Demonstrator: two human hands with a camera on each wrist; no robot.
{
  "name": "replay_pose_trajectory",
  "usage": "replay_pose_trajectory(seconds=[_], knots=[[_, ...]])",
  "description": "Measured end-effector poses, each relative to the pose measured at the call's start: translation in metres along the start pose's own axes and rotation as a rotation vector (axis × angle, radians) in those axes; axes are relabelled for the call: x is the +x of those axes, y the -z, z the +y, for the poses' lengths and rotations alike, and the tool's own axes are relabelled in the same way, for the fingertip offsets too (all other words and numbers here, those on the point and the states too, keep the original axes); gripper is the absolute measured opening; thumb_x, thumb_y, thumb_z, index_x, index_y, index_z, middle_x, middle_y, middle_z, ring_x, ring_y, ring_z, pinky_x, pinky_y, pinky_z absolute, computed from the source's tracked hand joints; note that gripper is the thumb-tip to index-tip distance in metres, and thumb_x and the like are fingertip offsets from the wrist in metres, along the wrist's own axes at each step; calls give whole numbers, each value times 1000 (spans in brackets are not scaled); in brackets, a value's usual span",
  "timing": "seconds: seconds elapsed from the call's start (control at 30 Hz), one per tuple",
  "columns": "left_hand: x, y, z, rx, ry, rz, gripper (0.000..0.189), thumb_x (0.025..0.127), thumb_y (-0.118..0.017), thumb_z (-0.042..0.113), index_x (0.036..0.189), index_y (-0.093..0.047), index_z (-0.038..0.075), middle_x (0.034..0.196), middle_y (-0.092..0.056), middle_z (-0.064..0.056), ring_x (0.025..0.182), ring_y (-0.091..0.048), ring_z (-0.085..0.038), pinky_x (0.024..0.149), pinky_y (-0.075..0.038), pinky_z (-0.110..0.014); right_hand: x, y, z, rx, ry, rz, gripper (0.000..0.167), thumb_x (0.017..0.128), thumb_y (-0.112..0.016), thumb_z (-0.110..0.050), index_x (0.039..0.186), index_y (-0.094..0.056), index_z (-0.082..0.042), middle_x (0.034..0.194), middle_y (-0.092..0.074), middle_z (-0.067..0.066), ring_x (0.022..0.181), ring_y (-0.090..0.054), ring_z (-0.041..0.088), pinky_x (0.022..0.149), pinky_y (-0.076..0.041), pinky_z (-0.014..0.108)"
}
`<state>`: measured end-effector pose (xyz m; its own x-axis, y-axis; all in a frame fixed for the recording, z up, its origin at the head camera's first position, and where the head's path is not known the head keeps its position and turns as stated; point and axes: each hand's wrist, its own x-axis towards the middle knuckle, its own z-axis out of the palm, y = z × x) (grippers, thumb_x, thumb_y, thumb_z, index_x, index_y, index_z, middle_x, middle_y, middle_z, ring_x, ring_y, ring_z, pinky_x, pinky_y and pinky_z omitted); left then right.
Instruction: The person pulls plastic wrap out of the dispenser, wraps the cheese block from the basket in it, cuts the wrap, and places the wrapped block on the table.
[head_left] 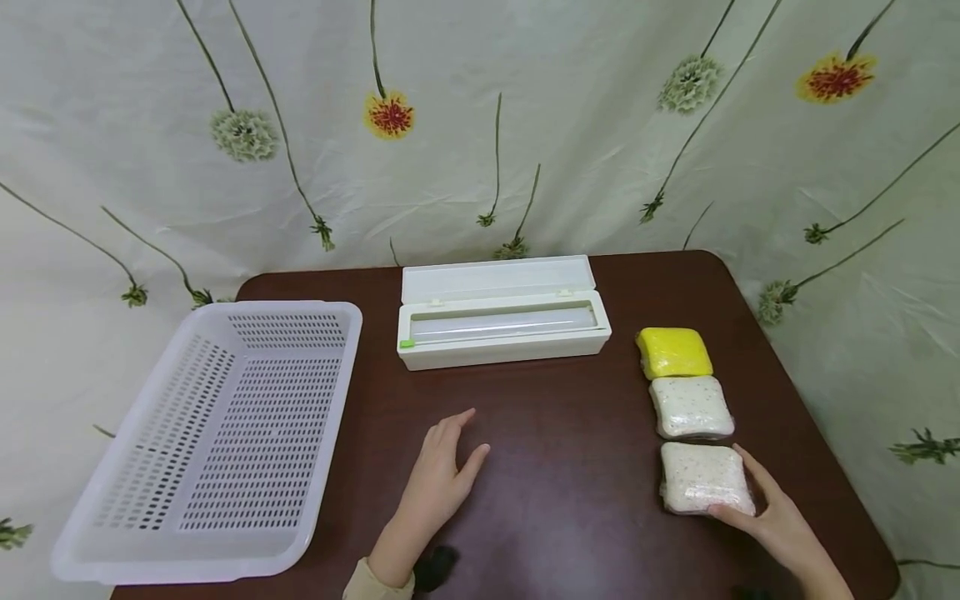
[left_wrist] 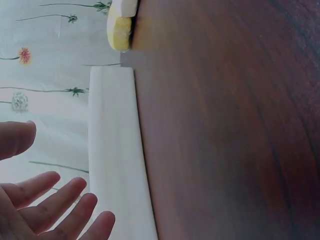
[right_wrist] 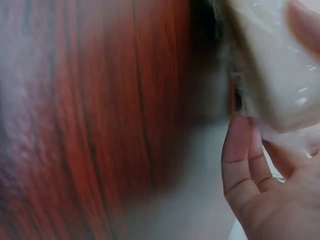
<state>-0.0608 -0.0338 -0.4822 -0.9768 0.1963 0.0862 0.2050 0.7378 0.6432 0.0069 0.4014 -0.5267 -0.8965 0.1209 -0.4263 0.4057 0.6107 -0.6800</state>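
At the right of the table, my right hand [head_left: 780,521] grips the nearest white speckled block [head_left: 707,477], thumb on its near side and fingers at its far right corner. Clear plastic film covers the block, as the right wrist view shows along its edge [right_wrist: 280,75]. Beyond it lie a second white speckled block [head_left: 692,407] and a yellow block [head_left: 676,352], both wrapped, in a row. My left hand [head_left: 435,483] holds nothing, its fingers spread over the middle of the table. In the left wrist view its fingers [left_wrist: 70,210] are apart and loosely bent.
A white plastic-wrap dispenser box [head_left: 502,347] stands at the back of the table, its lid [head_left: 497,279] raised and a roll inside. To the left is a white perforated basket [head_left: 318,442]. Flower-print cloth [head_left: 480,183] hangs behind the dark wooden table [head_left: 555,517].
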Motion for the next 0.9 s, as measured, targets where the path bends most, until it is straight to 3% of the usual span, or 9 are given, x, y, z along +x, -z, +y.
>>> replay_pose_trajectory(seconds=[0.07,0.1,0.2,0.3,0.4,0.53,0.63,0.77,0.9], knots=[[-1,1,1,10,-4,1,54,93,-68,26,140,-50,7,134,-58,-11,127,-51,-30,103,-46,-47,3,1,3,-16,19,-10,106,86,-75,-34,158,-3,-5,154,-14,38,136,-25,54,100,-32,68],[-2,1,1,14,-6,-1,54,94,-68,27,140,-50,7,134,-58,-11,127,-51,-30,103,-46,-47,4,1,5,-36,28,-9,105,86,-75,-35,158,-3,-4,154,-14,39,135,-26,55,99,-35,66],[-4,1,1,16,-14,-2,53,93,-69,26,139,-51,6,134,-58,-12,126,-52,-30,102,-47,-47,5,1,7,-66,46,10,101,88,-74,-35,157,-8,-1,151,-21,37,128,-37,51,89,-48,47],[-5,0,0,16,-16,-6,52,93,-69,25,138,-51,6,134,-58,-11,125,-53,-29,102,-47,-46,6,0,7,-72,46,36,96,89,-72,-36,156,-13,1,147,-27,36,121,-45,50,77,-50,34],[-6,-2,0,13,-11,-15,52,93,-68,26,138,-51,6,134,-58,-11,125,-53,-29,101,-47,-47,8,-1,7,-65,44,65,95,90,-71,-37,155,-14,3,146,-27,37,122,-44,54,83,-53,45],[-8,-4,0,13,-1,-21,52,93,-68,25,138,-51,7,134,-58,-10,125,-53,-29,101,-47,-47,10,-5,8,-72,61,117,92,91,-71,-35,153,-18,6,145,-26,39,125,-38,56,94,-41,66],[-10,-6,0,23,2,-22,52,93,-69,25,138,-52,7,133,-59,-10,124,-53,-29,100,-47,-47,9,-9,10,-73,106,161,87,89,-74,-29,150,-24,9,144,-29,40,127,-33,56,95,-35,70],[-11,-8,0,32,-5,-28,51,93,-69,25,138,-52,6,133,-59,-10,123,-54,-28,99,-48,-46,3,-13,9,-142,238,222,78,83,-76,-10,142,-32,16,136,-37,41,122,-36,57,91,-35,67],[-12,-8,2,34,-5,-43,52,93,-68,25,138,-51,6,133,-58,-11,123,-53,-29,100,-47,-47,-5,-12,-12,-217,306,253,72,78,-69,7,139,-33,19,138,-36,40,121,-31,60,92,-30,69]])
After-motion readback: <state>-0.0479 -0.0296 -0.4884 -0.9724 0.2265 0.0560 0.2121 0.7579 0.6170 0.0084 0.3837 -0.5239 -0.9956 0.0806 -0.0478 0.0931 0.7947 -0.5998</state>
